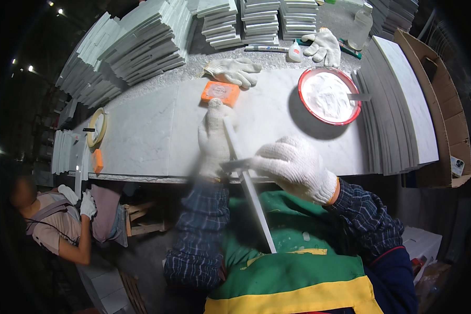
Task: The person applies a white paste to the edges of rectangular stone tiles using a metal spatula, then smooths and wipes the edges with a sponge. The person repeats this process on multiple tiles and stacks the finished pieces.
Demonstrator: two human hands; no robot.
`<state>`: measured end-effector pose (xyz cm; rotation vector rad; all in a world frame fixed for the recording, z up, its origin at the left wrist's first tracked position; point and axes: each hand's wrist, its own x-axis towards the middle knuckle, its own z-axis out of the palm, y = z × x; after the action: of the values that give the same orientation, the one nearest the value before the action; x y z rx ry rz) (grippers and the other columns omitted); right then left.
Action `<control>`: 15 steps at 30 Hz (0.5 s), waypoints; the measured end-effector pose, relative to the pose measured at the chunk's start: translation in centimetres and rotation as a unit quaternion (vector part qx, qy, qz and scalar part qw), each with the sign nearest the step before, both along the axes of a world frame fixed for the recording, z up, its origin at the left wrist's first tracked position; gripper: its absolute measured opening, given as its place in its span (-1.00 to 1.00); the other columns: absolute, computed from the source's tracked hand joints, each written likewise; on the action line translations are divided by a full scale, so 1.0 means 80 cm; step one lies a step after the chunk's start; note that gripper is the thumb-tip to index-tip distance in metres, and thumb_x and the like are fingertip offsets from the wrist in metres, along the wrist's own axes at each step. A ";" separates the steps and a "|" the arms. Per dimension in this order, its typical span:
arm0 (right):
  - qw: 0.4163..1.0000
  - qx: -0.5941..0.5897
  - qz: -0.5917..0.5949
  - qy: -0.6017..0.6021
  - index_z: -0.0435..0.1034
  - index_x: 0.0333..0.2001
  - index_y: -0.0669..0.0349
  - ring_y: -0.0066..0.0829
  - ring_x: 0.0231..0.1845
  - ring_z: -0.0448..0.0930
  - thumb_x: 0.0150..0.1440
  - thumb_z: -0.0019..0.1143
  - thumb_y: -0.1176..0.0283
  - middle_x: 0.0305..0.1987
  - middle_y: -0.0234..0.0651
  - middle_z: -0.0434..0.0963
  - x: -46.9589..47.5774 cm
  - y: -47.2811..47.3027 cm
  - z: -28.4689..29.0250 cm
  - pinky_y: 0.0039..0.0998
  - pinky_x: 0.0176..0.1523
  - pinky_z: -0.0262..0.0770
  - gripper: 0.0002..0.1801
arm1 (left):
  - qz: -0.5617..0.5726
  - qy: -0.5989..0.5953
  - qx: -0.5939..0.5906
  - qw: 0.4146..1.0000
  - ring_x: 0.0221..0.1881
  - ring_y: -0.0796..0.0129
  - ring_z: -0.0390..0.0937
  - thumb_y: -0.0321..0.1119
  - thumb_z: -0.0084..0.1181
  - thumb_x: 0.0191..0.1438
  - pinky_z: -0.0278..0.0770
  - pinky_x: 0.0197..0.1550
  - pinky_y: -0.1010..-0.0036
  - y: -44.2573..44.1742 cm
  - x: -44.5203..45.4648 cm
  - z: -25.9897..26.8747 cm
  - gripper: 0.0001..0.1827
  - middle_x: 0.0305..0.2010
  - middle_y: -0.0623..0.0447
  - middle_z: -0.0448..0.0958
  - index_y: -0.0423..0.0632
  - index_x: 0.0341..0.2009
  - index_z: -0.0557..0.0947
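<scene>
My left hand (215,141), in a white knitted glove, grips a thin white stone tile (257,210) near its far end. The tile stands on edge, its narrow side facing up, and its near end meets my green apron (298,271). In my gloved right hand (298,167) is a flat metal scraper blade (235,165), lying across the tile's narrow edge. Just beyond my left fingertips rests an orange sanding pad (219,93). A red-rimmed bowl (300,96) of white paste (325,96) stands to the right, with another metal blade (359,97) stuck in it.
Stone tiles (141,43) are stacked along the back, and more (400,102) stand at right beside a cardboard box (451,129). Loose gloves (235,71), a paint marker (266,48) and bottles (360,27) lie or stand behind. At left, a co-worker (59,219) handles another tile.
</scene>
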<state>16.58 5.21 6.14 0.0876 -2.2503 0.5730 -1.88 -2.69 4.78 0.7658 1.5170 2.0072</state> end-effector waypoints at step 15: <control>0.994 -0.065 0.091 -0.013 0.53 -0.19 0.11 -0.12 -0.31 0.58 -0.03 0.28 0.48 -0.33 -0.29 0.54 -0.011 0.010 0.004 -0.17 -0.22 0.54 -0.74 | -0.013 0.009 -0.030 0.999 -0.59 0.61 0.25 0.14 -0.15 0.47 0.19 -0.55 0.61 -0.005 0.001 0.016 -0.43 -0.57 0.26 0.35 0.04 -0.48 0.53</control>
<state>15.70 5.97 6.44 0.2222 -2.2382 0.8213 -1.77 -3.06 6.06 0.7784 1.5621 1.9322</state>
